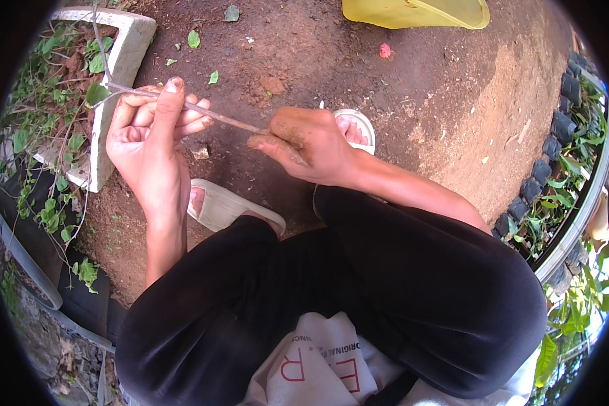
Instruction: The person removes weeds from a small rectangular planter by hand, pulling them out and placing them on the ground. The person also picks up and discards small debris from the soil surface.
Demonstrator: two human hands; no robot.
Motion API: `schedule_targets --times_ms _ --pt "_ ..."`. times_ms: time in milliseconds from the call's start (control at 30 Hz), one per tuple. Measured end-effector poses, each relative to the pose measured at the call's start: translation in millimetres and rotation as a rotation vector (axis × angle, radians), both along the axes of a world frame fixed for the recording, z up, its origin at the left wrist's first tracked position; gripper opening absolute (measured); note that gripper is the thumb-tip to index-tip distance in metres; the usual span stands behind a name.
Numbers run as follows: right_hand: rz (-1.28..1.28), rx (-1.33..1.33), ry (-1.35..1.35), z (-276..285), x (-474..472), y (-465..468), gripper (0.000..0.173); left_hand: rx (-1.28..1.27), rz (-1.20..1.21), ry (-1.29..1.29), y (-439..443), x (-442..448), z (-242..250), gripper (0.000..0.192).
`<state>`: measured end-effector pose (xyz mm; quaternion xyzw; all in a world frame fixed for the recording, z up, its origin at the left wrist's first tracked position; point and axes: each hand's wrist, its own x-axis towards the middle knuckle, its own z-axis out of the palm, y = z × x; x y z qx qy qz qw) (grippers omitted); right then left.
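Note:
A thin woody plant stem (226, 120) stretches between my two hands above the soil. My left hand (155, 127) pinches it between thumb and fingers, palm turned up. Beyond that hand the stem forks, with a green leaf (97, 94) on the short side shoot and the longer branch (101, 45) running up out of the picture. My right hand (309, 142), smeared with wet soil, is closed around the stem's other end, which its fingers hide. Soil also marks the fingertips of my left hand.
A white planter box (127, 56) of trailing green vines (56, 101) stands at left. A yellow plastic container (416, 14) lies at the top. Black plant bags (563, 127) line the right edge. Leaves and a red petal (384, 50) dot the bare soil (304, 56) around my sandals (228, 205).

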<state>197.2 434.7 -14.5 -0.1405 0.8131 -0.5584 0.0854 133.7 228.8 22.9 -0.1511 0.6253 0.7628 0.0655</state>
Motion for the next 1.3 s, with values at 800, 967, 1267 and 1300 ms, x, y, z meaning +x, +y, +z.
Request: schedule_targets --times_ms 800,967,1267,1300 --pt "-0.022 0.146 0.541 11 -15 23 0.035 0.13 -0.147 0.108 21 -15 60 0.02" --pt "0.046 0.041 0.494 4 -2 17 0.051 0.153 -0.273 0.203 2 -13 49 0.029" --pt "0.033 0.132 0.328 -9 0 24 0.087 -0.147 -0.071 0.576 -56 -27 84 0.015" --pt "0.021 0.174 0.329 -9 1 27 0.085 -0.262 -0.015 0.619 -70 -32 86 0.014"
